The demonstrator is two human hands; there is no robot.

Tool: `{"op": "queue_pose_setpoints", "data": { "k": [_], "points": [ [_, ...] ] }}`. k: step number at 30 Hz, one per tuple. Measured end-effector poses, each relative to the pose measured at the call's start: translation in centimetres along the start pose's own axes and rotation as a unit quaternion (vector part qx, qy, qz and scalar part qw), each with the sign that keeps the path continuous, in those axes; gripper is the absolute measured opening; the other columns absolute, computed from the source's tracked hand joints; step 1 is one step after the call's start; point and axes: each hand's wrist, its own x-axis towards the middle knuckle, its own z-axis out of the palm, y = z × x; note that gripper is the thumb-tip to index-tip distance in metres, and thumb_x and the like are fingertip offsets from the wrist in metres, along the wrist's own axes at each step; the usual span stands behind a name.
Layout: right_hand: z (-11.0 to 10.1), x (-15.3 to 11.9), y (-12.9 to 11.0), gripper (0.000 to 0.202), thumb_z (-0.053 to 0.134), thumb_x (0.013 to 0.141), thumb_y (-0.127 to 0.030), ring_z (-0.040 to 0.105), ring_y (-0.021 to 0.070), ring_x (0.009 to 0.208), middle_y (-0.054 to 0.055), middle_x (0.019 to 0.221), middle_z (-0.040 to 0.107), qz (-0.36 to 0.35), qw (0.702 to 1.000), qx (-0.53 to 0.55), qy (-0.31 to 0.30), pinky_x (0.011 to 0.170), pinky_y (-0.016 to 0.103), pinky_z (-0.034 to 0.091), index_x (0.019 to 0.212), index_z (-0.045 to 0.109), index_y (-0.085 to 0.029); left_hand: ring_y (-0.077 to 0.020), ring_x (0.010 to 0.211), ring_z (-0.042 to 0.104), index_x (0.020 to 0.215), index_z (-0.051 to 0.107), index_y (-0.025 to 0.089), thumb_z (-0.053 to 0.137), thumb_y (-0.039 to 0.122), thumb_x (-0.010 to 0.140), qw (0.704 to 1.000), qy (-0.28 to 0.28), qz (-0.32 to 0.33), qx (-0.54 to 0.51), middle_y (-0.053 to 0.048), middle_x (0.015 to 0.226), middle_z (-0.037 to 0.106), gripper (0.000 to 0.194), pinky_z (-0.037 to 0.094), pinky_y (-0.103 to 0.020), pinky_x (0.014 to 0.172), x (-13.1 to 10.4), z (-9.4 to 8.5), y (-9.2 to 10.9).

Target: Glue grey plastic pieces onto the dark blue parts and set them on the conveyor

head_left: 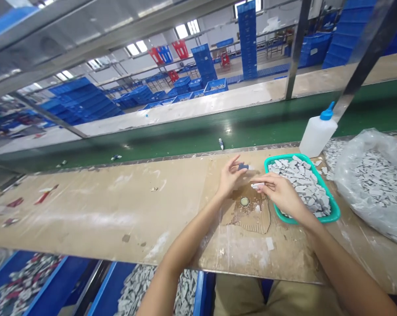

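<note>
My left hand (230, 176) pinches a small dark grey-blue piece (243, 166) between thumb and fingertips, its other fingers raised. Close beside it, my right hand (281, 193) has thumb and fingers closed on a small flat white piece (256, 186). The two pieces are apart. Below the hands, a small round cap-like thing (244, 202) with a pale centre lies on a stained scrap of cardboard (255, 223). Partly behind my right hand stands a green plastic basket (335, 213) heaped with small white-grey pieces (303, 180).
Behind the basket stands a white squeeze bottle (317, 135) with a blue nozzle. An open clear plastic bag (348, 175) of pieces sits at right. Beyond the bench (119, 210) runs a green conveyor belt (185, 140) carrying a few small parts. Blue bins (201, 294) of parts stand below the front edge.
</note>
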Motion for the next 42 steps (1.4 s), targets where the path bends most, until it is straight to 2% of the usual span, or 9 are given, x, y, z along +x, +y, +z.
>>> {"op": "queue_pose_setpoints", "data": {
  "k": [3, 6, 8, 14, 17, 21, 26, 36, 42],
  "points": [
    [1.1, -0.3, 0.0, 0.036, 0.053, 0.088, -0.022, 0.065, 0.0223, 0.091, 0.008, 0.103, 0.06, -0.035, 0.996, -0.078, 0.005, 0.084, 0.038, 0.059, 0.12, 0.07, -0.022, -0.0197, 0.096, 0.068, 0.127, 0.055, 0.019, 0.088, 0.029, 0.063, 0.999, 0.035, 0.013, -0.021, -0.008, 0.105, 0.069, 0.073, 0.054, -0.034, 0.09, -2.7, -1.4, 0.0],
    [1.9, -0.6, -0.1, 0.029, 0.05, 0.089, -0.021, 0.063, 0.0239, 0.091, 0.009, 0.1, 0.061, -0.089, 0.975, -0.202, 0.009, 0.086, 0.039, 0.056, 0.105, 0.075, -0.02, -0.0186, 0.095, 0.067, 0.105, 0.066, 0.016, 0.087, 0.031, 0.064, 0.998, 0.057, 0.035, 0.005, -0.009, 0.104, 0.068, 0.048, 0.053, -0.031, 0.089, -3.8, -2.6, 0.0],
    [2.5, -0.7, -0.3, 0.026, 0.05, 0.091, -0.022, 0.063, 0.0236, 0.089, 0.009, 0.096, 0.063, -0.123, 0.963, -0.239, 0.005, 0.084, 0.037, 0.055, 0.099, 0.074, -0.019, -0.0184, 0.095, 0.066, 0.099, 0.07, 0.016, 0.085, 0.033, 0.067, 0.998, 0.053, 0.042, 0.013, -0.009, 0.105, 0.069, 0.039, 0.052, -0.031, 0.089, -3.9, -3.3, 0.3],
    [3.7, -1.3, -0.8, 0.026, 0.052, 0.096, -0.029, 0.064, 0.0194, 0.074, 0.006, 0.092, 0.069, -0.125, 0.949, -0.289, -0.023, 0.064, 0.029, 0.051, 0.104, 0.073, -0.019, -0.0213, 0.104, 0.066, 0.117, 0.069, 0.019, 0.083, 0.039, 0.07, 0.995, 0.052, 0.04, -0.07, -0.009, 0.112, 0.07, 0.052, 0.053, -0.033, 0.094, -3.4, -4.7, 1.2],
    [3.8, -1.4, -0.7, 0.029, 0.053, 0.097, -0.034, 0.063, 0.0183, 0.065, 0.005, 0.084, 0.07, -0.107, 0.94, -0.321, -0.034, 0.061, 0.029, 0.051, 0.106, 0.074, -0.017, -0.0242, 0.105, 0.068, 0.12, 0.066, 0.02, 0.087, 0.038, 0.067, 0.991, 0.054, 0.016, -0.119, -0.009, 0.113, 0.069, 0.061, 0.054, -0.036, 0.096, -3.4, -4.9, 1.1],
    [3.6, -1.5, -0.4, 0.029, 0.053, 0.099, -0.038, 0.068, 0.0209, 0.073, 0.005, 0.088, 0.073, -0.103, 0.929, -0.353, -0.034, 0.06, 0.029, 0.05, 0.106, 0.076, -0.021, -0.0264, 0.108, 0.068, 0.122, 0.062, 0.021, 0.088, 0.036, 0.066, 0.983, 0.049, 0.001, -0.177, -0.009, 0.116, 0.068, 0.063, 0.053, -0.041, 0.1, -3.2, -4.9, 0.4],
    [3.7, -1.5, -0.3, 0.03, 0.054, 0.1, -0.038, 0.069, 0.0199, 0.073, 0.004, 0.085, 0.073, -0.14, 0.916, -0.371, -0.058, 0.056, 0.028, 0.048, 0.09, 0.078, -0.022, -0.0258, 0.116, 0.064, 0.116, 0.066, 0.02, 0.087, 0.035, 0.068, 0.978, 0.045, -0.011, -0.201, -0.007, 0.114, 0.07, 0.054, 0.047, -0.044, 0.107, -2.7, -5.0, -0.5],
    [3.8, -1.5, -0.1, 0.027, 0.056, 0.099, -0.034, 0.069, 0.0186, 0.071, 0.003, 0.084, 0.073, -0.167, 0.9, -0.398, -0.066, 0.057, 0.028, 0.049, 0.091, 0.079, -0.021, -0.0261, 0.124, 0.058, 0.124, 0.066, 0.021, 0.074, 0.033, 0.084, 0.976, 0.031, -0.027, -0.214, -0.003, 0.116, 0.068, 0.042, 0.05, -0.04, 0.103, -2.7, -5.0, -0.8],
    [3.7, -1.5, 0.0, 0.026, 0.055, 0.099, -0.032, 0.069, 0.019, 0.071, 0.003, 0.084, 0.073, -0.17, 0.896, -0.404, -0.076, 0.059, 0.03, 0.049, 0.094, 0.079, -0.022, -0.0224, 0.114, 0.065, 0.117, 0.067, 0.012, 0.071, 0.02, 0.085, 0.965, 0.012, -0.048, -0.258, -0.007, 0.113, 0.07, 0.033, 0.05, -0.037, 0.105, -3.0, -4.9, 0.3]
  ]
}}
